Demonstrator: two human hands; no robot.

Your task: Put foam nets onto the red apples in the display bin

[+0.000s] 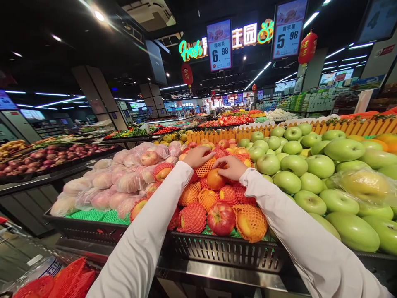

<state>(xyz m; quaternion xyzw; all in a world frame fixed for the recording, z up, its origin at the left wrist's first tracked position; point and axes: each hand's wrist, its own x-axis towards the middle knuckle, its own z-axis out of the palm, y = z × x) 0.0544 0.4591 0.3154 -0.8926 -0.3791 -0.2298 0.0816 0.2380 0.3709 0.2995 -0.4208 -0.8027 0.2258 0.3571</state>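
Observation:
My left hand (198, 157) is over the apple pile, its fingers bent at an orange foam net (206, 168); the net's contents are mostly hidden. Beside it, my right hand (233, 167) curls its fingers and thumb around the top of a bare orange-red apple (215, 179). Around both hands lie apples in red and orange foam nets, among them a red-netted apple (192, 218) and an orange-netted one (251, 222). A bare red apple (221, 218) sits at the front of the pile.
A black slotted crate (226, 251) fronts the display. Plastic-wrapped apples (104, 181) lie left, green apples (310, 182) right. A low orange picket divider (214, 135) runs behind. Onions (43, 159) fill a stand at far left. Red netting (58, 279) and a bottle (43, 267) are lower left.

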